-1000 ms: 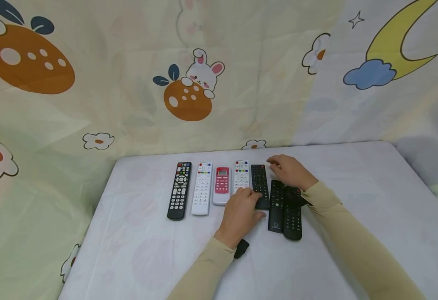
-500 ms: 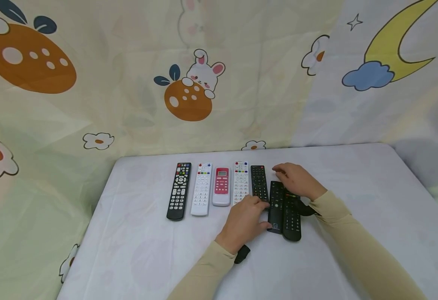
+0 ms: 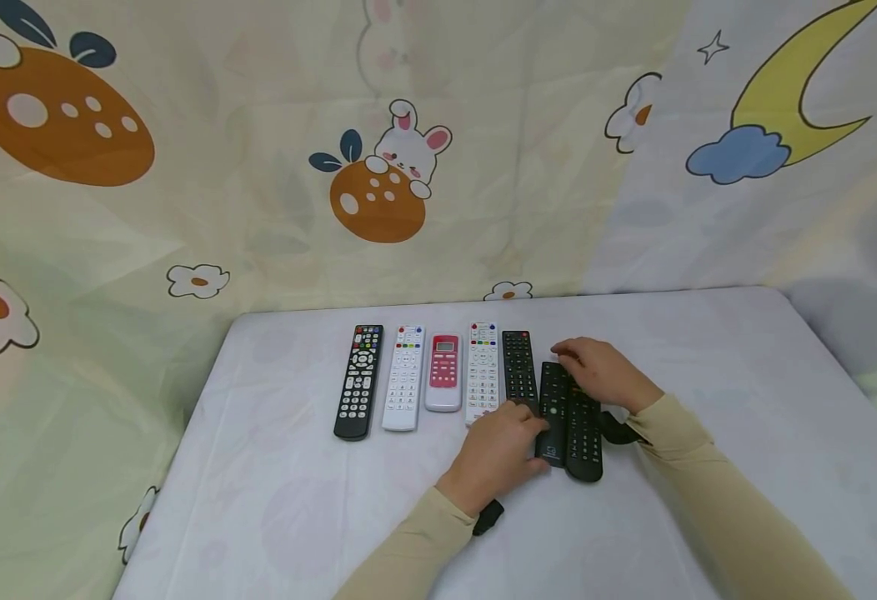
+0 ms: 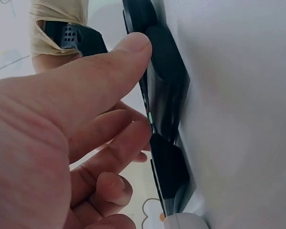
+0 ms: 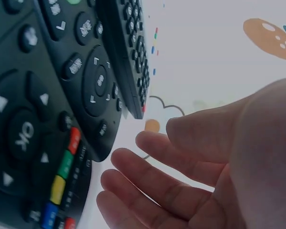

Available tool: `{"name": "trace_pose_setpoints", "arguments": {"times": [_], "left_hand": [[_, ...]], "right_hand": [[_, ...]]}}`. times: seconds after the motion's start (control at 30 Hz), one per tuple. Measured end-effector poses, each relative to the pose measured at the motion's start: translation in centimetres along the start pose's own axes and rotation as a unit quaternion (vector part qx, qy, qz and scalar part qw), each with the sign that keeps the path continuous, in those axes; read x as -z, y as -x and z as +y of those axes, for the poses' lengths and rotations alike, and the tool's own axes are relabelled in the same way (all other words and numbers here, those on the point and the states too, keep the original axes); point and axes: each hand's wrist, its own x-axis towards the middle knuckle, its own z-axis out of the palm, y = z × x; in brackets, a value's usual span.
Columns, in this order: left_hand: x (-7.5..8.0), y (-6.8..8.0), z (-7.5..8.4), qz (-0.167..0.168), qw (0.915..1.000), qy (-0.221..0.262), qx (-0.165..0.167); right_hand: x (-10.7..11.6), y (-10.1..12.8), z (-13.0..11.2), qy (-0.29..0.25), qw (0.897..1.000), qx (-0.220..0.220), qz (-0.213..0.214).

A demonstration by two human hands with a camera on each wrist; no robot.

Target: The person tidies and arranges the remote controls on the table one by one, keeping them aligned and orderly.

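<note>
Several remote controls lie in a row on the white-covered table. In the head view, my left hand point(image 3: 494, 458) is over the lower end of a small black remote point(image 3: 518, 358), its fingertips reaching the neighbouring black remote point(image 3: 553, 400). The left wrist view shows its thumb and fingers point(image 4: 121, 143) apart, right at the black remotes' edges. My right hand point(image 3: 599, 371) arches over the upper part of the rightmost black remote point(image 3: 584, 442), hiding its top. In the right wrist view its loosely bent fingers point(image 5: 157, 186) stay apart from the black remotes, holding nothing.
Farther left lie a white remote point(image 3: 482, 375), a white remote with a pink face point(image 3: 443, 375), another white remote point(image 3: 404, 379) and a black remote with coloured buttons point(image 3: 359, 383). Behind the table point(image 3: 273, 517) hangs a patterned cloth point(image 3: 258, 167).
My left hand has slid right and nearer along the small black remote, toward the neighbouring one. My right hand has moved right and slightly nearer. The remotes look almost unmoved.
</note>
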Motion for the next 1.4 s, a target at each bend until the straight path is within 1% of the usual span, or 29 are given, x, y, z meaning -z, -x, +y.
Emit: {"name": "trace_pose_setpoints", "arguments": {"times": [0.13,0.23,0.33,0.7,1.1,1.4], "left_hand": [[-0.2,0.0,0.2,-0.012,0.9999,-0.007,-0.01],[-0.3,0.0,0.3,-0.024,0.9996,-0.011,-0.012],[-0.4,-0.1,0.4,-0.029,0.9994,-0.016,-0.01],[-0.6,-0.4,0.5,-0.011,0.9993,-0.034,-0.011],[-0.7,-0.9,0.8,-0.002,0.9993,-0.034,-0.012],[-1.4,-1.4,0.8,0.019,0.9991,-0.037,-0.004]], "right_hand": [[-0.5,0.1,0.2,0.003,1.0,-0.002,0.001],[-0.7,0.2,0.2,0.006,1.0,-0.003,0.001],[-0.9,0.2,0.2,0.007,1.0,-0.006,0.0],[-0.9,0.1,0.1,0.008,1.0,-0.015,0.0],[-0.6,-0.2,0.4,0.014,1.0,-0.004,0.008],[-0.6,-0.7,0.9,0.015,1.0,-0.02,0.007]]}}
